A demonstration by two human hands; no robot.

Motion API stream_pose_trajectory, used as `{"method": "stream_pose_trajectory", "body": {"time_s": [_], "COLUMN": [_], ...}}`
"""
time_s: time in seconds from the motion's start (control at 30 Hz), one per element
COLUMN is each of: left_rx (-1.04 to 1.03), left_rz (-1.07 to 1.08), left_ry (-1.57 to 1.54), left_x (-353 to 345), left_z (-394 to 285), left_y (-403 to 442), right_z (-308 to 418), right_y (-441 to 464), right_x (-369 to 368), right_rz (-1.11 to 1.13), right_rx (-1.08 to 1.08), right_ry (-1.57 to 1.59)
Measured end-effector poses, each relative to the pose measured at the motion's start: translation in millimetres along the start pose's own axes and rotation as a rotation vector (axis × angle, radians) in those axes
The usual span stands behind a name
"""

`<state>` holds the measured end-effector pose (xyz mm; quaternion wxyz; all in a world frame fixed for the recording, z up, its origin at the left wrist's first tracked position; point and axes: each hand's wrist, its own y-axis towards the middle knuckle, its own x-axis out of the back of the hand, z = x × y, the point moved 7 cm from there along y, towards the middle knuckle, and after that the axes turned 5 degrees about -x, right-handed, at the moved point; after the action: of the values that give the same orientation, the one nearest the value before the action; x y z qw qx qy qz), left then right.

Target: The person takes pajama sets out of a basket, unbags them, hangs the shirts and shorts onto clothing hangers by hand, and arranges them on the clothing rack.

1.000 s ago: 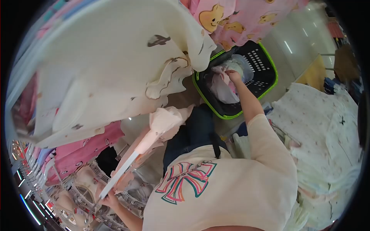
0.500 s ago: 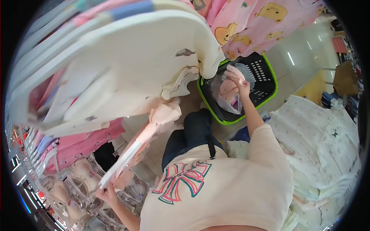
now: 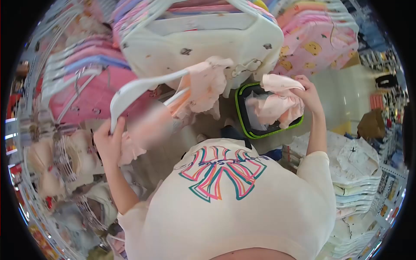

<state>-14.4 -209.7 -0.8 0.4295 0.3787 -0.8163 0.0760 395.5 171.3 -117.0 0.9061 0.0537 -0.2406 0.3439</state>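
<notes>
On the left side of the view, my left hand is closed around the end of a white hanger. A peach-pink ruffled garment hangs from that hanger, partly blurred. To the right, my right hand pinches a second light pink garment, folded over at its top and dangling. This piece hangs above a black basket with a green rim, hiding much of the inside. Clear plastic shows in the basket beside the garment.
Cream clothes on hangers hang straight ahead, with pink bear-print clothes to their right. Pink clothes and bras hang at the left. White printed clothes hang at the right. A brown box stands beyond.
My right hand has lifted the light pink garment up out of the basket. My left hand has risen with the hanger and its garment. The view has turned and shows more racks.
</notes>
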Motion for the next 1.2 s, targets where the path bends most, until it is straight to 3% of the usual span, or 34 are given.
{"method": "stream_pose_trajectory", "body": {"time_s": [0.1,0.23,0.37,0.5,0.57,0.67,0.77,0.87,0.97,1.0,1.07,1.13,1.2], "left_rx": [-0.004,0.005,0.007,-0.022,-0.149,-0.211,-0.234,-0.146,-0.367,-0.531,-0.681,-0.666,-0.443], "left_rz": [-0.031,-0.016,-0.019,0.000,0.068,0.177,0.299,0.408,0.396,0.299,0.280,0.416,0.445], "left_ry": [-0.095,-0.121,-0.232,-0.249,-0.217,-0.220,-0.190,-0.306,-0.459,-0.503,-0.452,-0.255,-0.227], "left_x": [9.8,38.7,41.5,50.2,55.2,62.2,56.6,46.1,49.8,51.7,51.1,54.6,50.6], "left_z": [-15.3,-6.9,-19.7,-17.1,-34.6,-65.2,-85.6,-97.7,-101.9,-98.7,-79.4,-53.2,-46.9], "left_y": [3.5,10.3,12.4,23.1,36.0,43.8,50.2,48.3,53.7,55.2,47.1,49.6,48.8], "right_z": [69.1,85.2,129.3,215.6,271.4,289.8,287.7,293.2,291.8,290.4,276.2,278.8,281.0], "right_y": [-0.8,-2.6,-3.4,-11.8,-17.4,-3.3,12.7,14.0,16.5,18.2,25.1,30.7,26.0], "right_x": [-8.7,-20.0,5.0,-10.4,-36.6,-55.0,-79.8,-92.4,-85.8,-79.2,-63.6,-60.7,-60.6], "right_rz": [0.026,0.053,-0.152,0.026,0.150,0.136,0.063,0.057,0.004,-0.014,-0.015,-0.025,-0.005], "right_rx": [0.165,0.114,0.309,0.539,0.619,0.688,0.821,0.856,0.870,0.875,0.805,0.793,0.798], "right_ry": [-0.189,0.314,0.398,0.252,0.133,-0.372,-0.603,-0.552,-0.481,-0.457,-0.518,-0.537,-0.525]}}
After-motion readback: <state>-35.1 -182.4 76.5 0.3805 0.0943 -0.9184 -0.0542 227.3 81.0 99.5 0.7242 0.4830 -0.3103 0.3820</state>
